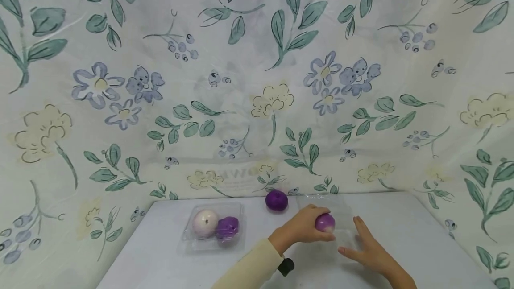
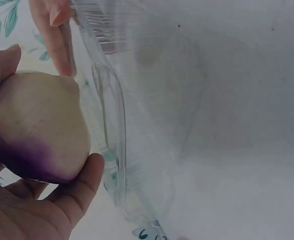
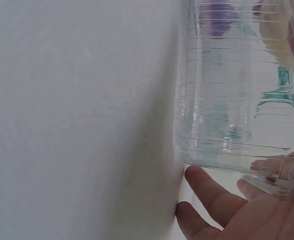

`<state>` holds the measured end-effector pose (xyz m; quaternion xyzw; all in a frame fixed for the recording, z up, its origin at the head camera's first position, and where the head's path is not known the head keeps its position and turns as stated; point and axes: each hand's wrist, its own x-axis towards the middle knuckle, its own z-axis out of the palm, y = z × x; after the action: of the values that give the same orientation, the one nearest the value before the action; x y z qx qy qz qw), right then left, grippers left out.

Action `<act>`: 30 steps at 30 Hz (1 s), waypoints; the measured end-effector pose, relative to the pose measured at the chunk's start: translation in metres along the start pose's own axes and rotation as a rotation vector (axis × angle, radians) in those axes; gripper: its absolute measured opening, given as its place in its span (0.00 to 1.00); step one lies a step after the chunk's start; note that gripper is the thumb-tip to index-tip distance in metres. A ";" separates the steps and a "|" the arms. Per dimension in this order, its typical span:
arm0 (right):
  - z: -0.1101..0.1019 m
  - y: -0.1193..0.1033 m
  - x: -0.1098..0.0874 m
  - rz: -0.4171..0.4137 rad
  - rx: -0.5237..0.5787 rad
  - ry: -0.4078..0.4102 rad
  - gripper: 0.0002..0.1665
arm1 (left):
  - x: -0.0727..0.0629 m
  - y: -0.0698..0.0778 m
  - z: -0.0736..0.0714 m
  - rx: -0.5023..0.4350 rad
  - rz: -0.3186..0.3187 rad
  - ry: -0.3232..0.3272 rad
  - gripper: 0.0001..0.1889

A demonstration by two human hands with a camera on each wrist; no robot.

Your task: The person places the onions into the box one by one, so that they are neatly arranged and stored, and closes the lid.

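Note:
My left hand (image 1: 307, 225) grips a purple-and-white turnip (image 1: 325, 223) above a clear plastic box (image 1: 344, 237). Fingers and thumb curl round it in the left wrist view, where its pale side (image 2: 42, 105) and purple base show. On the box's right stands my right hand (image 1: 371, 249), empty, fingers spread and thumb apart. In the right wrist view, fingertips of that hand (image 3: 231, 210) are right at the end wall of the clear box (image 3: 216, 115).
A second clear box (image 1: 188, 241) on the left holds a white round vegetable (image 1: 205, 223) and a purple one (image 1: 227, 228). Another dark purple round vegetable (image 1: 276, 200) sits at the back of the white table (image 1: 148, 244), before a flower-patterned cloth (image 1: 241, 79).

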<state>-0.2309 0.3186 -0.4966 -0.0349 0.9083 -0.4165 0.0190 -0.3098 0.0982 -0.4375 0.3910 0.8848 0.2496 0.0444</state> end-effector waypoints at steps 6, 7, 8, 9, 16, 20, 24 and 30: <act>0.000 0.001 0.000 0.005 0.006 -0.004 0.68 | 0.009 -0.002 0.012 -0.045 0.005 0.042 0.34; 0.000 0.001 0.001 0.007 0.009 -0.005 0.68 | 0.010 -0.002 0.014 -0.051 0.007 0.050 0.34; 0.000 0.001 0.001 0.011 0.011 -0.005 0.68 | 0.011 -0.002 0.015 -0.058 0.009 0.057 0.34; 0.000 0.001 0.001 0.012 0.013 -0.005 0.68 | 0.012 -0.002 0.016 -0.069 0.013 0.060 0.34; 0.000 0.003 0.002 -0.009 0.008 0.003 0.68 | 0.016 -0.002 0.021 -0.059 0.046 0.031 0.33; -0.001 0.003 0.003 -0.013 -0.001 0.007 0.68 | 0.020 -0.003 0.025 -0.066 0.027 0.023 0.32; -0.002 0.004 0.003 -0.022 -0.002 0.025 0.68 | 0.026 -0.005 0.032 -0.098 0.041 0.024 0.30; -0.001 0.005 0.005 -0.028 0.001 0.028 0.68 | 0.028 -0.004 0.035 -0.130 0.039 0.020 0.29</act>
<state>-0.2364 0.3226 -0.4996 -0.0414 0.9076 -0.4177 0.0005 -0.3221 0.1298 -0.4667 0.4019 0.8593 0.3113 0.0561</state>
